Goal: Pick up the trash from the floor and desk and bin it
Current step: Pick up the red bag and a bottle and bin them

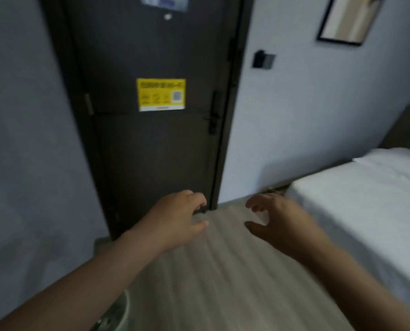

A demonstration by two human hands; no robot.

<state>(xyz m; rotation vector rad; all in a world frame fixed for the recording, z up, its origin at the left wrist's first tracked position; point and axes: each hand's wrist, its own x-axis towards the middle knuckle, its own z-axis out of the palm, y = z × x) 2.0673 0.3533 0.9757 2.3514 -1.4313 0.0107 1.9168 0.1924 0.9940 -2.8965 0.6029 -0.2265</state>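
Two forearms: left forearm (pixel 91 278) in from 7 o'clock, right forearm (pixel 357 278) in from 5 o'clock, both bare and reaching toward 12 o'clock.
Rounded thing (pixel 118 311): pale with green marks, at 7 o'clock under the left forearm; too blurred to name.
Left hand (pixel 177 216): palm down, fingers loosely curled, thumb out toward 3 o'clock, holding nothing.
Right hand (pixel 280 218): palm down, fingers spread and bent, thumb toward 9 o'clock, holding nothing.
Hands: apart, with floor showing between them.
Trash: cannot tell where it lies or which way its long axis points; the view is blurred.
Floor (pixel 223 271): pale wood grain, streaks running toward the door.
Bed (pixel 366 211): white sheet, at 3 o'clock, just beside the right forearm.
Door (pixel 151 151): dark, shut, at 12 o'clock; yellow notice (pixel 161 94) at mid height, black handle (pixel 212 118) by its 3 o'clock edge.
Wall (pixel 294 115): pale; switch panel (pixel 262 59) and framed picture (pixel 347 17) toward 1 o'clock.
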